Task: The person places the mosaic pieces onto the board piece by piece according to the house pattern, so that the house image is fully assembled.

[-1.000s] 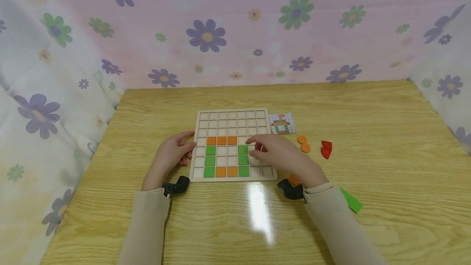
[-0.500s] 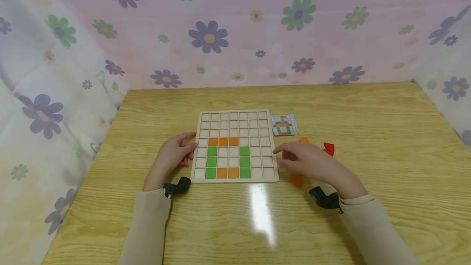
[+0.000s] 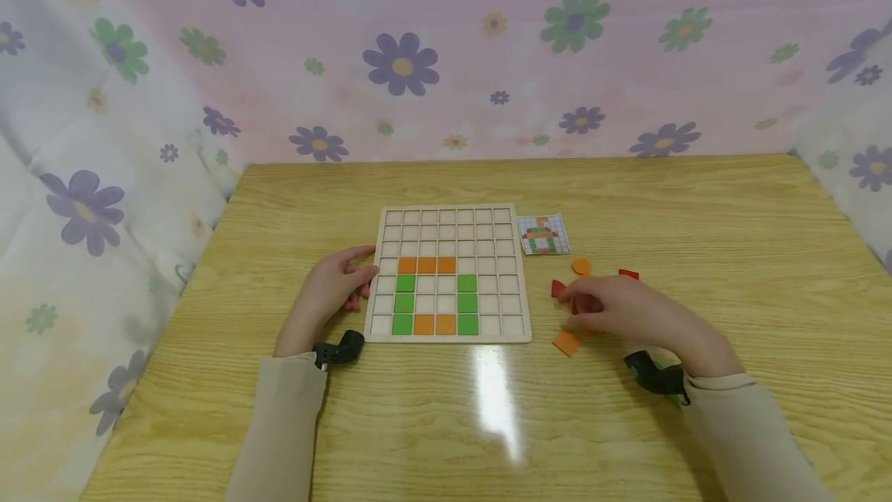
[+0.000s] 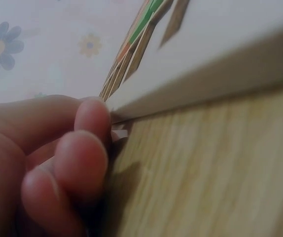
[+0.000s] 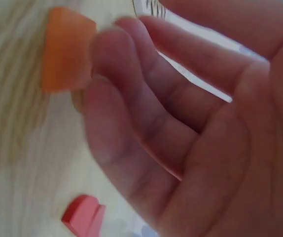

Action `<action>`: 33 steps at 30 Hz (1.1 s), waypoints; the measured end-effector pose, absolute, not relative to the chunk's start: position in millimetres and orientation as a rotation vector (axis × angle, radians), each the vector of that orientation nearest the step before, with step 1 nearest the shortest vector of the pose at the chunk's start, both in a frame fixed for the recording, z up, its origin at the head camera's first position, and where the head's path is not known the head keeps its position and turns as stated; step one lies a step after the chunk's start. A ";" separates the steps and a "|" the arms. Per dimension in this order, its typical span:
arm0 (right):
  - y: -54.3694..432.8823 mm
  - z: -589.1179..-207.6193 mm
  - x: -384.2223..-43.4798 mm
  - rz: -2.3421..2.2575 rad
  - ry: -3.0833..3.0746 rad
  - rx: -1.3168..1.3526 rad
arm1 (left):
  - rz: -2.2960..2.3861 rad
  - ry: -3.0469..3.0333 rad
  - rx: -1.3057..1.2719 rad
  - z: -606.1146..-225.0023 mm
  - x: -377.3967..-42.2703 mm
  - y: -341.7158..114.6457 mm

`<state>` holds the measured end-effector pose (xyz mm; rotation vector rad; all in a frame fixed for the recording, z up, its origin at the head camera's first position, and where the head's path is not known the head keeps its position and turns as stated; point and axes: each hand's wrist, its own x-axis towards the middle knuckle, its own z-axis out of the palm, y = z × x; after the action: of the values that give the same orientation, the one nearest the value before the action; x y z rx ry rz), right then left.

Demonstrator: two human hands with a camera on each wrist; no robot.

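A wooden grid board (image 3: pixel 527 316) lies on the table with green square tiles (image 3: pixel 468 304) and orange square tiles (image 3: pixel 427 264) set in some of its cells. My left hand (image 3: pixel 334 283) touches the board's left edge with thumb and index finger; in the left wrist view its other fingers curl loosely by the board's side. Beyond the board's right side, my right hand (image 3: pixel 620 304) hovers low among loose pieces, fingers loosely bent. Its index fingertip is at a red piece (image 3: pixel 558 289). An orange square piece (image 5: pixel 67 49) is beside the fingertips in the right wrist view. Pieces beneath the hand are partly hidden.
A small pattern card (image 3: pixel 543 234) lies against the board's upper right corner. One orange disc (image 3: pixel 581 266) and another red piece (image 3: pixel 629 274) sit behind the right hand. Green pieces (image 3: pixel 676 397) are mostly covered by the right wrist. A flowered cloth (image 3: pixel 446 99) hangs behind the table.
My right hand has moved from over the board's right columns to the loose pieces on the right. The left hand stays at the board's edge, and the tiles on the board look the same.
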<state>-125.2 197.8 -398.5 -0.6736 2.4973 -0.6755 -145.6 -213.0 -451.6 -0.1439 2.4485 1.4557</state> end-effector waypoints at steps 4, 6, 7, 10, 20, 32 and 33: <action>204.5 -396.0 -125.4 -0.638 2.472 -0.660 | 1.457 2.439 -0.160 -451.4 -145.7 -211.1; 207.4 -396.1 -125.9 -0.619 2.465 -0.644 | 1.452 2.437 -0.152 -451.4 -145.5 -210.7; 208.9 -396.4 -126.4 -0.612 2.464 -0.635 | 1.449 2.437 -0.151 -451.3 -145.3 -210.7; 212.6 -397.2 -127.6 -0.598 2.460 -0.625 | 1.443 2.439 -0.138 -450.9 -145.2 -210.9; 210.1 -405.1 -127.0 -0.634 2.446 -0.635 | 1.409 2.466 -0.134 -451.9 -145.1 -212.3; 209.2 -410.0 -129.0 -0.654 2.474 -0.706 | 1.410 2.474 -0.106 -450.7 -146.1 -213.4; 209.1 -410.2 -129.6 -0.655 2.475 -0.708 | 1.411 2.475 -0.104 -450.8 -145.8 -213.4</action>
<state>-129.6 209.1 -410.2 -0.7081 2.4748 -0.6554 -145.8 -213.4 -450.8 -0.1037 2.4755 1.4107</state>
